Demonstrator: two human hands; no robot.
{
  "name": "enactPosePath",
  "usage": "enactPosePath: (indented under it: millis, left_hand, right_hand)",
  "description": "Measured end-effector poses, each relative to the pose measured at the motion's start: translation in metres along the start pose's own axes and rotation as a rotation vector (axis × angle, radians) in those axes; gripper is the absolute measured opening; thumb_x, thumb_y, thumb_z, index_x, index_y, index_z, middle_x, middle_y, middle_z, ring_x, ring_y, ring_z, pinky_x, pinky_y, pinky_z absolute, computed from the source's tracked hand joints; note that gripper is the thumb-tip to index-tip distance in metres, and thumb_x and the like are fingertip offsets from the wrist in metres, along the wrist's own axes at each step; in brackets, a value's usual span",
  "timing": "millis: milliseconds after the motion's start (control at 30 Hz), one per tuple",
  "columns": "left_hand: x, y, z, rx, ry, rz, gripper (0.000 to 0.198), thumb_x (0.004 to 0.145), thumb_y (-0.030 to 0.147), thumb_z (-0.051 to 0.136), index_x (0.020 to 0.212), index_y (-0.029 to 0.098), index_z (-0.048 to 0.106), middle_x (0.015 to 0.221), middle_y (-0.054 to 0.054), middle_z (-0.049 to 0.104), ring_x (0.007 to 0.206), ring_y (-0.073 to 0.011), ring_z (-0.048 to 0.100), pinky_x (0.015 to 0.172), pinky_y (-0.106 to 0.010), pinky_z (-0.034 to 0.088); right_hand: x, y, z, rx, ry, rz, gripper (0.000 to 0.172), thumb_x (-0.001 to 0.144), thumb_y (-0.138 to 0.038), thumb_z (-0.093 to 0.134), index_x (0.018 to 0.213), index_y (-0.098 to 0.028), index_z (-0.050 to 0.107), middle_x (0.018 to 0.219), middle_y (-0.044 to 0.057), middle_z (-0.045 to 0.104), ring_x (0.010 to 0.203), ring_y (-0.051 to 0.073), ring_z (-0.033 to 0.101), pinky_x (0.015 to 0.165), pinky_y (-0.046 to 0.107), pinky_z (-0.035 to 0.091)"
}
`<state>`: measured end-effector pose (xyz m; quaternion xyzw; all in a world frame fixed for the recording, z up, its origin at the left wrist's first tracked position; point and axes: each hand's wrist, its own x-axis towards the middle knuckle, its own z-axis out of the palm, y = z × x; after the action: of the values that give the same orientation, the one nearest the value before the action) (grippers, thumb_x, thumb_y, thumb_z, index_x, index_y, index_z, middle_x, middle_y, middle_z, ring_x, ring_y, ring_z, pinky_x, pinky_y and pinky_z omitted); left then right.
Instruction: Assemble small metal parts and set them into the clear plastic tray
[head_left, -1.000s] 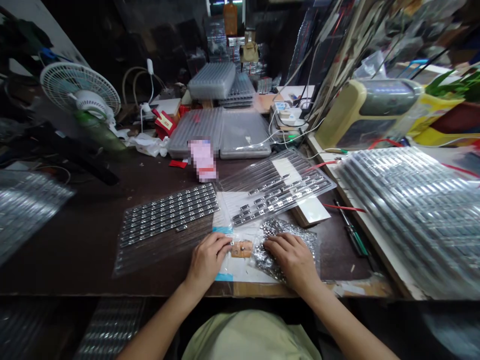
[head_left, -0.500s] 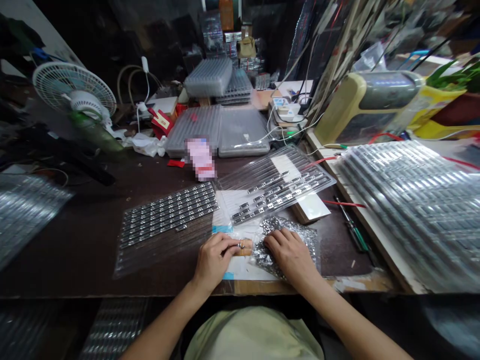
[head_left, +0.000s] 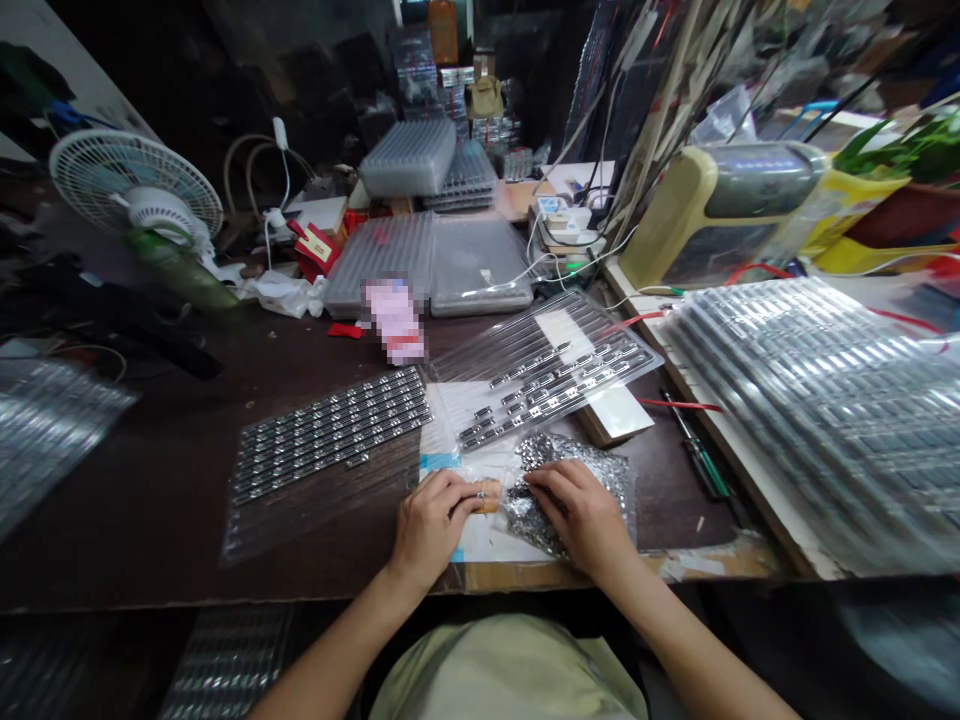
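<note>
My left hand (head_left: 431, 515) is closed in a pinch on a small shiny metal part (head_left: 481, 494), held against an orange-brown block (head_left: 491, 488). Over a clear bag of small silvery metal pieces (head_left: 611, 480), my right hand (head_left: 581, 510) has thumb and fingertips together; whatever is between them is too small to make out. White paper with blue tape (head_left: 439, 460) lies under the work. To the left, a clear ribbed tray (head_left: 300, 520) carries rows of dark and silver parts (head_left: 330, 430). Beyond my hands, another clear tray (head_left: 517, 345) is partly filled.
At right lie a green-handled screwdriver (head_left: 706, 465) and a stack of filled clear trays (head_left: 817, 420) on a raised board. A blurred pink phone-like item (head_left: 396, 320), stacked trays (head_left: 409, 160) and a fan (head_left: 139, 190) stand farther back. The table's front edge is close.
My right hand's fingers have drawn together and lifted slightly over the metal pieces. My left hand keeps its pinch by the block. The whole view has shifted a little.
</note>
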<state>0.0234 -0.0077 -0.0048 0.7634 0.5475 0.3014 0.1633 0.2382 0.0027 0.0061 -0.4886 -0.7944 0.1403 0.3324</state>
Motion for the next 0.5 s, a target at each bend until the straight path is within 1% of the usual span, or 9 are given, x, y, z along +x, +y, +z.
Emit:
enactPosePath:
  millis: [67, 167, 267, 333, 400, 500]
  left_hand:
    - [0.0, 0.001, 0.001, 0.004, -0.003, 0.007, 0.011, 0.084, 0.023, 0.062, 0.09, 0.024, 0.071, 0.081, -0.003, 0.067, 0.076, -0.0157, 0.062, 0.07, -0.027, 0.05]
    - [0.0, -0.001, 0.002, -0.019, 0.0, 0.005, 0.011, 0.084, 0.021, 0.061, 0.09, 0.023, 0.071, 0.081, -0.003, 0.067, 0.077, -0.0162, 0.063, 0.071, -0.027, 0.05]
    - [0.0, -0.007, 0.002, -0.124, 0.048, -0.042, 0.01, 0.084, 0.021, 0.06, 0.088, 0.022, 0.069, 0.083, -0.004, 0.067, 0.08, -0.017, 0.063, 0.072, -0.028, 0.051]
    - [0.001, -0.012, 0.001, -0.215, 0.099, -0.098, 0.01, 0.085, 0.022, 0.059, 0.086, 0.021, 0.069, 0.085, -0.004, 0.068, 0.08, -0.0169, 0.064, 0.071, -0.027, 0.052]
    - [0.001, -0.017, -0.001, -0.28, 0.135, -0.149, 0.012, 0.085, 0.023, 0.057, 0.087, 0.02, 0.069, 0.086, -0.005, 0.067, 0.078, -0.0164, 0.064, 0.067, -0.026, 0.052]
    - [0.002, -0.019, -0.002, -0.312, 0.144, -0.176, 0.013, 0.085, 0.024, 0.057, 0.087, 0.019, 0.069, 0.086, -0.005, 0.067, 0.077, -0.0159, 0.064, 0.066, -0.025, 0.052]
  right_hand:
    - [0.001, -0.001, 0.001, 0.051, 0.021, 0.013, 0.017, 0.092, -0.02, 0.048, 0.094, -0.021, 0.065, 0.089, 0.006, 0.065, 0.084, 0.017, 0.06, 0.073, 0.03, 0.049]
    - [0.004, -0.004, 0.009, 0.087, 0.02, 0.07, 0.013, 0.09, -0.022, 0.054, 0.089, -0.022, 0.067, 0.084, 0.003, 0.067, 0.079, 0.015, 0.061, 0.07, 0.027, 0.048]
    - [0.008, -0.013, 0.021, 0.034, -0.024, 0.112, 0.008, 0.086, -0.027, 0.062, 0.081, -0.024, 0.067, 0.078, 0.0, 0.068, 0.075, 0.014, 0.061, 0.068, 0.027, 0.044]
    - [0.011, -0.02, 0.03, -0.015, -0.058, 0.096, 0.006, 0.083, -0.029, 0.065, 0.079, -0.025, 0.068, 0.082, -0.001, 0.068, 0.077, 0.015, 0.059, 0.07, 0.029, 0.041]
    - [0.012, -0.027, 0.038, -0.054, -0.074, 0.074, 0.004, 0.082, -0.029, 0.067, 0.08, -0.028, 0.07, 0.088, -0.001, 0.069, 0.08, 0.016, 0.057, 0.072, 0.031, 0.037]
    - [0.013, -0.034, 0.044, -0.111, -0.096, 0.069, 0.007, 0.084, -0.029, 0.064, 0.084, -0.031, 0.071, 0.089, -0.001, 0.068, 0.08, 0.018, 0.053, 0.071, 0.033, 0.034]
